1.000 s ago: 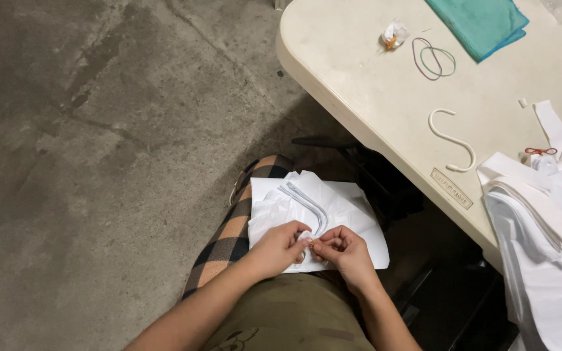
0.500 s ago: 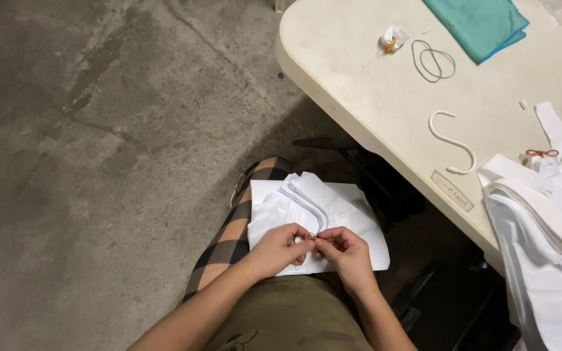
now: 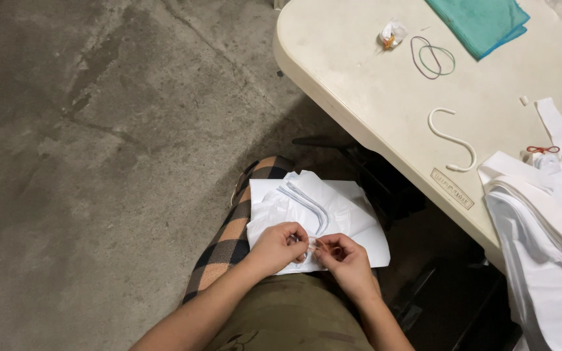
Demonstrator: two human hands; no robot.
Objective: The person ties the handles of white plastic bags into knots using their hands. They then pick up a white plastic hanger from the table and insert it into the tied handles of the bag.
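A stack of white plastic bags [image 3: 333, 214] lies on my lap, over a checked cloth [image 3: 229, 237]. My left hand [image 3: 278, 247] and my right hand [image 3: 343, 257] meet at the stack's near edge, fingertips pinched together on the bags' bunched handles [image 3: 307, 205]. A small thin thing between the fingertips is too small to make out.
A cream table [image 3: 385, 91] fills the upper right, holding a white S-shaped hook [image 3: 451, 138], rubber bands [image 3: 432, 57], a crumpled wrapper [image 3: 391, 32], a teal cloth [image 3: 482, 23] and a pile of white bags [image 3: 548, 214]. Stained concrete floor [image 3: 99, 130] lies left.
The hands stay pinched at the same spot, with only slight finger movement. The bunched handles have shifted a little on the stack.
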